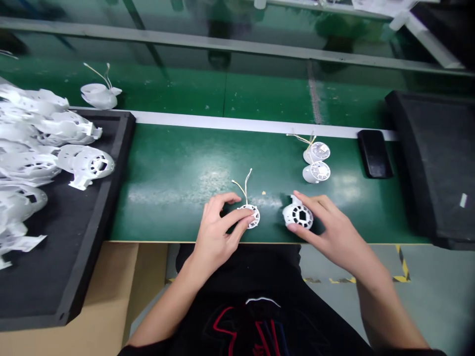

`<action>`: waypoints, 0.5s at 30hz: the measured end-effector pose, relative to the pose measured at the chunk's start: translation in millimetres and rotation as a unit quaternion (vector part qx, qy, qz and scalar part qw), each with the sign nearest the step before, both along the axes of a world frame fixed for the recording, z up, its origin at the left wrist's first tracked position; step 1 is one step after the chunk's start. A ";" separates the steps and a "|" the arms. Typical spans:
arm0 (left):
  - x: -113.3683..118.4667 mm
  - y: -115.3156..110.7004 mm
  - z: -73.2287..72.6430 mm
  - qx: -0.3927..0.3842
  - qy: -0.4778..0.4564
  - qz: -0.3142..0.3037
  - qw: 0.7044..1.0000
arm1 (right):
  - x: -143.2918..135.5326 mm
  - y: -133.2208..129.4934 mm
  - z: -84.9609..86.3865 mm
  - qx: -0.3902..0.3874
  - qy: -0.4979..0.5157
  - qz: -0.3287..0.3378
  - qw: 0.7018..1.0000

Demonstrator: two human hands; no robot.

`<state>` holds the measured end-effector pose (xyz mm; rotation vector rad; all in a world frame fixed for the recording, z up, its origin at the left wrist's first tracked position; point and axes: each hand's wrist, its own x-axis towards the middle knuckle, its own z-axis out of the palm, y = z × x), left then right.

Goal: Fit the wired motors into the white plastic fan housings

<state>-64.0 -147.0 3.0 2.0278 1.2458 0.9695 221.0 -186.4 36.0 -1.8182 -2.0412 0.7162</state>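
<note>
Disc (255, 219), white, spoked and apparently plastic, is pinched between thumb and forefinger of the left hand (215, 235), another finger being curled clear of it. Two thin wires (246, 190) are seen splayed from its far side, away from those fingertips. To the right of that pinch, a rounded white housing (291, 216) is spanned by the right hand (336, 232), its projecting tab (295, 199) met by the forefinger and its near edge by the thumb. Both pieces are judged light and stiff, with smooth surfaces likely to slip under dry fingertips. The disc is best gripped by its rim, since its spokes might be cracked and its wires strained; the housing, by its solid sidewall. The housing's face is pierced by dark openings ringed around a central hole. Beyond the right fingertips, two short smooth cylinders (309, 174) are stood side by side on the green tabletop (166, 212), wires seen beside the farther one. Well left of the left fingers, curved white shells (87, 163) are heaped on a matte black tray (74, 237).
</note>
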 end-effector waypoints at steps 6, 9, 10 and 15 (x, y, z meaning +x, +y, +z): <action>-14.0 2.3 -4.5 -0.066 0.088 -0.057 0.992 | -72.5 27.4 -2.4 0.101 0.167 0.078 0.978; -16.1 0.4 -11.9 -0.050 0.103 -0.058 0.992 | -86.0 31.5 -12.3 0.096 0.168 0.107 0.975; -16.0 -0.2 -13.4 -0.044 0.107 -0.058 0.992 | -86.7 31.9 -14.1 0.095 0.163 0.111 0.976; -13.1 -2.3 -14.8 -0.024 0.120 -0.051 0.991 | -84.3 32.0 -13.2 0.092 0.135 0.120 0.979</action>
